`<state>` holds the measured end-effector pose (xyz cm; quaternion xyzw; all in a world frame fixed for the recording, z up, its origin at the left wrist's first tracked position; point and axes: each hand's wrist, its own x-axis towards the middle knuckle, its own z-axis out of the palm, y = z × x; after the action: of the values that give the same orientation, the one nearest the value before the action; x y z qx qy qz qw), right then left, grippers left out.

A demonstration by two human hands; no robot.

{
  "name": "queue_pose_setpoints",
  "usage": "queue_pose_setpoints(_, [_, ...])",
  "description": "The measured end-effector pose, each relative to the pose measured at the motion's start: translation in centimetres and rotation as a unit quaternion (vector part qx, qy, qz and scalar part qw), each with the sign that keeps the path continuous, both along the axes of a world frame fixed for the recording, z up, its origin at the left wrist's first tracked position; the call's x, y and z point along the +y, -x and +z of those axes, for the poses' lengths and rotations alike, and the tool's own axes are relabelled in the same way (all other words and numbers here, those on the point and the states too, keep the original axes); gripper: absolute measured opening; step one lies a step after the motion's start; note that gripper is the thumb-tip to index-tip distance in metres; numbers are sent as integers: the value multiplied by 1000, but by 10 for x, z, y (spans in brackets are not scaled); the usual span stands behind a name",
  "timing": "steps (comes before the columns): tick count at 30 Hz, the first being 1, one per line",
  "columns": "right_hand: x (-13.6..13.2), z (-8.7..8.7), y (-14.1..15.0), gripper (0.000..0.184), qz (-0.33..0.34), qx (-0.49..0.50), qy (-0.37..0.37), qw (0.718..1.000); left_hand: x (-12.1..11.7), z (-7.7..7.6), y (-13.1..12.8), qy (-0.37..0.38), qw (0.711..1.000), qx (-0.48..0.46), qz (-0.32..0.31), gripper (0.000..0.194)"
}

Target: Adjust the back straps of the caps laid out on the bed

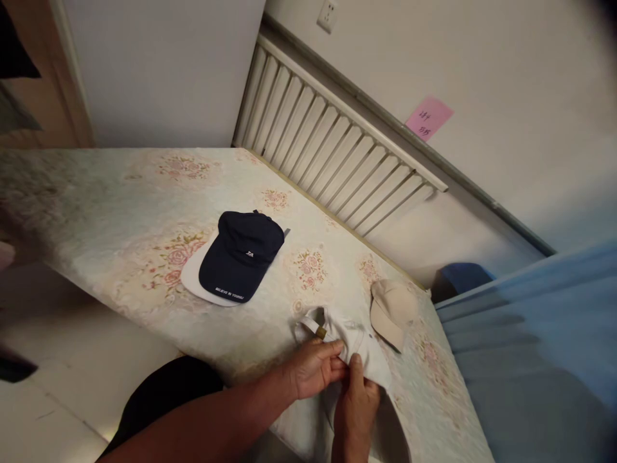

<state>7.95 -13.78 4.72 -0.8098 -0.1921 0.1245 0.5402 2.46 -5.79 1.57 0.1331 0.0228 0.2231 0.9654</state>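
Head camera: I have both hands in view at the near side of the floral tablecloth (pixel 241 334), sharing hold of an off-white baseball cap (pixel 373 360). The left hand (pixel 313 370) is nearly closed, its thumb and fingers pinching the fabric beside the back strap, just below a brass-coloured buckle (pixel 321 332). The right hand (pixel 355 405) is partly curled, its thumb on the crown next to the left fingertips; I cannot tell how its hidden fingers lie underneath. I judge that the paired grip steadies the soft crown, which would probably sag if pinched at one point. The strap end points away from me, and the darker brim (pixel 393 427) lies towards the bottom of the view, beyond the right hand. Left of the hands, a navy baseball cap (pixel 245 247) rests over a white brim (pixel 193 276), both peaks facing the same way, so they seem stacked to nest neatly. To the right, near the wall side, a beige baseball cap (pixel 393 308) sits apart, perhaps set there to leave room for handling, between the hands and the blue curtain (pixel 535 341)
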Motion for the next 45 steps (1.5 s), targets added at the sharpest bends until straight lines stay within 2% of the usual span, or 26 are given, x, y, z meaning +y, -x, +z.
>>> queue_pose_setpoints(5, [0,2,1,65,-4,4,17,1000,0,2,1,2,1000,3,2,21])
queue_pose_setpoints(11, [1,3,2,63,2,-1,-6,1000,0,2,0,2,1000,4,3,24])
queue_pose_setpoints(24, [1,1,1,63,3,4,2,1000,1,3,1,10,1000,3,4,26])
queue_pose_setpoints(29, [2,1,1,62,1,-14,-23,1000,1,1,0,9,1000,-7,6,24])
queue_pose_setpoints(36, [2,4,1,63,1,-1,15,1000,1,1,0,15,1000,2,5,22])
queue_pose_setpoints(45, [4,7,5,63,-8,-2,7,1000,2,3,0,22,1000,8,4,25])
